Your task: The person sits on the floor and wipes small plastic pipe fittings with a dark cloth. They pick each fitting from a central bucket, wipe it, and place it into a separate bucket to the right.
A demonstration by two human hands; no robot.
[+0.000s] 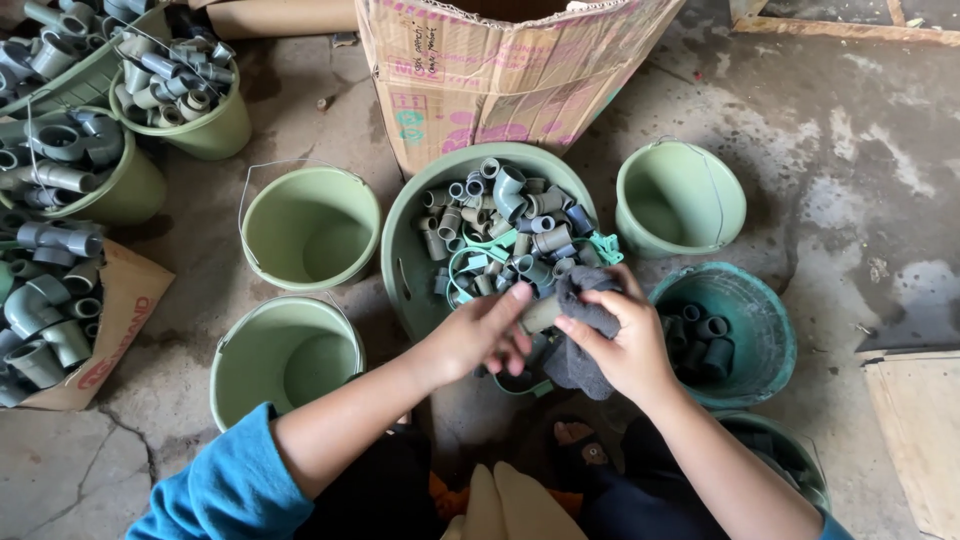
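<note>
At frame centre my left hand (pixel 478 335) pinches a pipe piece (pixel 541 313); my right hand (pixel 622 345) grips a dark rag (pixel 578 350) around it. Above: fittings basin (pixel 400 262), carton (pixel 480 70). Buckets (pixel 310 228) flank both sides.

Your right hand (pixel 625 345) grips a dark grey cloth (pixel 580 350), soft and matt, wrapped about a smooth plastic pipe fitting (pixel 540 313) that your left hand (pixel 480 335) pinches. The basin (pixel 405 255) and buckets (pixel 310 225) are matt green plastic with thin wire handles. The box (pixel 490 70) is creased cardboard; the floor (pixel 850 150) is rough, stained concrete.
</note>
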